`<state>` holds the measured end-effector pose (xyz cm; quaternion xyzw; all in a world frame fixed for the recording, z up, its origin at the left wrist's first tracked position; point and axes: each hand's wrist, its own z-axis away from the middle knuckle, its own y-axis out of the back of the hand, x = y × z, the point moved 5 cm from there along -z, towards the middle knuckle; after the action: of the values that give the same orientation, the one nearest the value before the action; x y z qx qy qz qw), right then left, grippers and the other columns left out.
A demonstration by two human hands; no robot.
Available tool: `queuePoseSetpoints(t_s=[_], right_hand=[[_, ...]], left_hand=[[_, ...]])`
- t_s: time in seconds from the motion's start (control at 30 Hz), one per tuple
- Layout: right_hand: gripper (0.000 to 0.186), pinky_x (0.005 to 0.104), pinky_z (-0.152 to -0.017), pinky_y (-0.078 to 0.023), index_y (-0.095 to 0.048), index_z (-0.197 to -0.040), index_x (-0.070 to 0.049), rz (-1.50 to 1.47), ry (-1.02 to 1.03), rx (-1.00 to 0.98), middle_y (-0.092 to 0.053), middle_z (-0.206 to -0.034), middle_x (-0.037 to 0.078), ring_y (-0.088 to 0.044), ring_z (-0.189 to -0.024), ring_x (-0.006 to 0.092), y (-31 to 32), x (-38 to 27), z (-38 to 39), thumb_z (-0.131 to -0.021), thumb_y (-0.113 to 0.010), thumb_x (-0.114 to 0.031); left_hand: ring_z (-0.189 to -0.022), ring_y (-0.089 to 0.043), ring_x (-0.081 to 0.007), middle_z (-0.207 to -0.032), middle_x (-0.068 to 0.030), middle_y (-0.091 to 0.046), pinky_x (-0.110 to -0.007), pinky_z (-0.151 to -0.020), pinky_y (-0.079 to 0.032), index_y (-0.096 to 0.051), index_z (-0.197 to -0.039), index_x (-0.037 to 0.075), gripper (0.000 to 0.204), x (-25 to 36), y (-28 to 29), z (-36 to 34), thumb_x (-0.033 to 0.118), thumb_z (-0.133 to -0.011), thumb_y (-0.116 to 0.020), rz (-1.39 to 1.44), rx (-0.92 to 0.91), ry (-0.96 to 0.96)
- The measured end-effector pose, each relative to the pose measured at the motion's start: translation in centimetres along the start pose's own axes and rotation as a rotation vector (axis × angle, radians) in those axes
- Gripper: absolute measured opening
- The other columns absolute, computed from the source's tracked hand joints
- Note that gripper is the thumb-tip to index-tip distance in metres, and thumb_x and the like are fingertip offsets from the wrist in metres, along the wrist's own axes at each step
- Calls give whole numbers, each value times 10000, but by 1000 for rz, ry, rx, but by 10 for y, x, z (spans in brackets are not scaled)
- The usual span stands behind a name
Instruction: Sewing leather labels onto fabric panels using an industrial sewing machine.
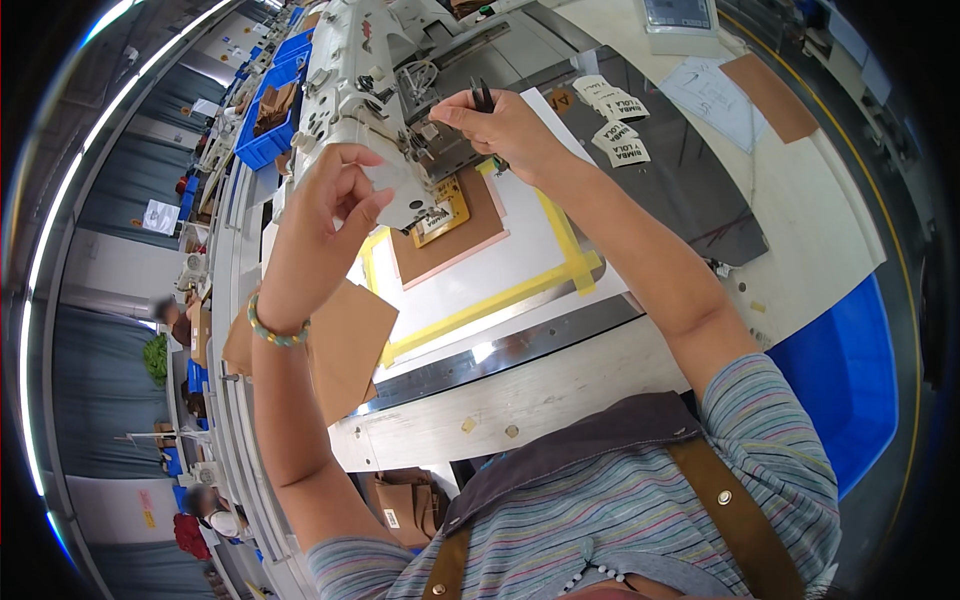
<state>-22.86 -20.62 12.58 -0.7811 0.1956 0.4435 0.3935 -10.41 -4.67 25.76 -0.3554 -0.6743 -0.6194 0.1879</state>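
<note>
My right hand (505, 130) is closed around black tweezers (482, 96); their two dark prongs stick up above the fingers, and the rest is mostly hidden in the palm. My left hand (340, 195) hovers left of the sewing machine's head (350, 110), fingers bent, thumb and forefinger apart, nothing seen between them. Below the needle area lies a white printed label (436, 218) in a yellow template plate (457, 208). Under the plate is a brown panel (420, 258) with pinkish edges, on a white sheet (455, 290) bordered with yellow tape (500, 305).
Several loose white labels (618, 125) lie on the dark table plate at right. Brown sheets (345, 345) rest by my left forearm. A control panel (680, 20) stands at the far right, a blue bin (840, 370) beside the table. Blue crates (270, 130) stand behind the machine.
</note>
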Motion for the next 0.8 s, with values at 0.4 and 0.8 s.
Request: queuePoseSetpoints(t_s=[0.4, 0.8], right_hand=[[155, 313, -706, -509, -728, -1079, -82, 753, 596, -265, -677, -894, 32, -597, -726, 165, -76, -29, 28, -964, -751, -182], [188, 394, -707, -531, -741, -1028, -97, 921, 678, -53, -725, -862, 76, -683, -762, 294, -28, -30, -15, -978, -722, -278]], left_hand=[[-655, -675, -158, -774, -102, -681, -284, -615, -505, -606, -1159, 11, 176, 11, -5, 22, 30, -995, -665, -387, 208, -146], [-569, -404, -28, -700, 32, -622, -240, -524, -296, -727, -970, 14, 106, -20, 35, 25, 116, -996, -741, -342, 312, 15]])
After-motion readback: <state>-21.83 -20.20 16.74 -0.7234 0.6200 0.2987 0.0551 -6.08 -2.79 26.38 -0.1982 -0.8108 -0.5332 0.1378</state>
